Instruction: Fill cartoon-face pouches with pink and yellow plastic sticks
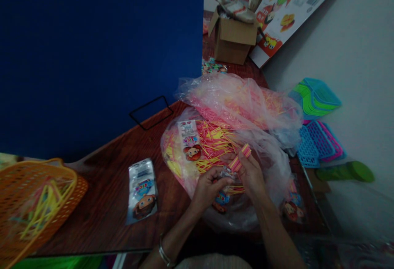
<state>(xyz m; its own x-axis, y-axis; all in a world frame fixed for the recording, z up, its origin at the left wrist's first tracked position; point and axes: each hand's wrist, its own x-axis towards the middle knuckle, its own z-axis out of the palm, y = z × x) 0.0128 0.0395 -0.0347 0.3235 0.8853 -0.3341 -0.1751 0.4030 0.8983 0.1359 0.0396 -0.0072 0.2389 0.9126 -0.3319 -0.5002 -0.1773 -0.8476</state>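
My right hand (251,175) is closed around a small bundle of thin pink and yellow sticks (240,158), held at a slant. The bundle's lower end meets the mouth of a clear printed packet (222,198), pinched by the fingers of my left hand (209,187). How far the sticks reach into the packet I cannot tell. Beneath both hands lies an open clear plastic bag (271,158) with many loose pink and yellow sticks (215,137). On those sticks rests a printed packet (189,141) with a cartoon face.
A stack of silvery printed packets (143,191) lies left on the wooden table (107,195), near an orange basket (69,174). Behind are a second bag of sticks (237,96) and a cardboard box (234,39). A filled packet (294,203) and coloured baskets (320,96) are at right.
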